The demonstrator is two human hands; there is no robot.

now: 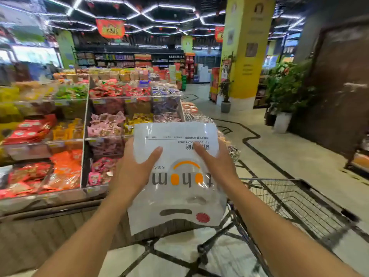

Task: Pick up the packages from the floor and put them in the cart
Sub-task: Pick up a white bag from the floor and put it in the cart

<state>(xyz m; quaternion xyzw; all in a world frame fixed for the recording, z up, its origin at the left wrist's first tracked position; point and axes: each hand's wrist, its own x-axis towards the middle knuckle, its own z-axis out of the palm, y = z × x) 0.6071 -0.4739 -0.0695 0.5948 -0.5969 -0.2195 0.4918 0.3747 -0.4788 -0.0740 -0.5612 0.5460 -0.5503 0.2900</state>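
I hold a white plastic package (175, 198) with orange and grey lettering up in front of me, printed side towards me and upside down. My left hand (133, 168) grips its left edge, thumb across the front. My right hand (217, 162) grips its right edge the same way. The wire shopping cart (295, 198) stands low on the right, just right of and below the package; its basket looks empty where I can see it. The package hangs left of the cart's near corner, not inside it.
A tiered snack display (87, 124) full of coloured bags fills the left side. A yellow pillar (245, 56) and potted plants (287, 92) stand ahead on the right, beside a dark wall panel (343, 86). Tiled aisle floor (299, 148) runs between them.
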